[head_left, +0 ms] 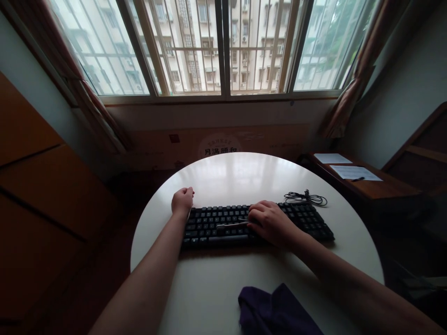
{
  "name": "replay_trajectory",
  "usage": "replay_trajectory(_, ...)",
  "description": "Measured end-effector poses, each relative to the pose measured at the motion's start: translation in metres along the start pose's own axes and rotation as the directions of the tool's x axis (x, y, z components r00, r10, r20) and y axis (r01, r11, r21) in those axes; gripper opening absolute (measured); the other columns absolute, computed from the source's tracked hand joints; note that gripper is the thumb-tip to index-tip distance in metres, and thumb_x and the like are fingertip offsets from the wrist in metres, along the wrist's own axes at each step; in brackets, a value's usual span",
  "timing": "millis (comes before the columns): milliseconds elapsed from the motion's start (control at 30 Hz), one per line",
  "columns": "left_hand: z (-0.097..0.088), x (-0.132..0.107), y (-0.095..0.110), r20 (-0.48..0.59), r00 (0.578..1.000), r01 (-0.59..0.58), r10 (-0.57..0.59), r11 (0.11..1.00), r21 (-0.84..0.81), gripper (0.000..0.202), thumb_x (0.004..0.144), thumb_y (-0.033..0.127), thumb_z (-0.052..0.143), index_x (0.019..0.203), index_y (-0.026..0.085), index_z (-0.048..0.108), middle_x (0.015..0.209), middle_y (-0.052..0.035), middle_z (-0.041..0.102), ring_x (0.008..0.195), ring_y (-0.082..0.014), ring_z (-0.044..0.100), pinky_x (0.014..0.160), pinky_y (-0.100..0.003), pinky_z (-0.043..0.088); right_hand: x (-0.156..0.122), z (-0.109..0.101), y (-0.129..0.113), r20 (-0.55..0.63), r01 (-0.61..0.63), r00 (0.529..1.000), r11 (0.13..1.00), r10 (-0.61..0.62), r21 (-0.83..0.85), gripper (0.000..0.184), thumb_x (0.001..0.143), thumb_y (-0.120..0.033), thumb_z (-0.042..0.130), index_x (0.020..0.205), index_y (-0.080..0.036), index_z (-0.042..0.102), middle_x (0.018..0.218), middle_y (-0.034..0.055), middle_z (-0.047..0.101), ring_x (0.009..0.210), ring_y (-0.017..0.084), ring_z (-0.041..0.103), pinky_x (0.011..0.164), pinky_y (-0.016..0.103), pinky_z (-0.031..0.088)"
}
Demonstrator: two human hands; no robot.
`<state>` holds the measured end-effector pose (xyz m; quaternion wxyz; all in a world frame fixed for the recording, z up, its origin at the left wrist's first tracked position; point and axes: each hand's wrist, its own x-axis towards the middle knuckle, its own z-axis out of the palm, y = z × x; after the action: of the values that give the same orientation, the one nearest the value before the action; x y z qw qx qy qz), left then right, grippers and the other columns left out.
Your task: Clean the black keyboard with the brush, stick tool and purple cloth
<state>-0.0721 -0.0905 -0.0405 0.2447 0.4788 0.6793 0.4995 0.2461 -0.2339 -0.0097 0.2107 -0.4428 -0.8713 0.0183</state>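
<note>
A black keyboard (307, 218) lies across the middle of a round white table (240, 179). My left hand (182, 201) is curled at the keyboard's far left corner, fingers closed against its edge. Over the middle keys my right hand (270, 221) is closed on a thin metal tool (231, 225) that points left across the keys. A coiled black cable (306, 198) lies just behind the keyboard's right end.
A dark purple cloth (275, 311) lies at the table's near edge. To the right stands a wooden side table (370, 186) with white papers (354, 172) and a pen. A barred window (223, 46) fills the far wall. Wooden furniture stands on the left.
</note>
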Motion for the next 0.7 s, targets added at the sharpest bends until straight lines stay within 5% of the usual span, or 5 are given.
replay_trajectory(200,-0.001,-0.006,0.009,0.014,1.000,0.027,-0.026,0.994,-0.109,0.023,0.073,0.041,0.056,0.064,0.021,0.060,0.060,-0.0020,0.058,0.051,-0.0154,0.049,0.046,-0.026,0.038,-0.002,0.000,-0.001,-0.055,0.078,0.995,0.996,-0.080,-0.040,0.008,0.094,-0.025,0.065,0.094,-0.017,0.068,0.110,0.0047,0.067,0.106,0.022,0.057,0.099,0.040,0.040)
replay_trajectory(367,-0.012,-0.015,0.017,0.091,0.995,0.056,-0.034,0.969,-0.241,0.025,0.074,0.042,0.054,0.065,0.018,0.057,0.062,-0.0009,0.054,0.050,-0.0119,0.047,0.045,-0.023,0.039,-0.012,-0.018,-0.011,-0.076,0.177,0.981,0.984,-0.177,-0.011,0.012,0.097,-0.026,0.061,0.092,-0.018,0.069,0.093,0.0033,0.066,0.088,0.016,0.055,0.084,0.031,0.040)
replay_trajectory(700,-0.008,-0.016,0.020,0.119,0.992,0.069,-0.038,0.961,-0.269,0.023,0.072,0.039,0.058,0.064,0.017,0.058,0.062,0.0001,0.053,0.049,-0.0101,0.043,0.041,-0.021,0.034,-0.020,-0.027,-0.025,0.167,0.261,0.951,0.965,-0.260,0.016,0.018,0.096,-0.022,0.062,0.079,-0.019,0.066,0.078,-0.0006,0.061,0.073,0.012,0.045,0.069,0.026,0.030)
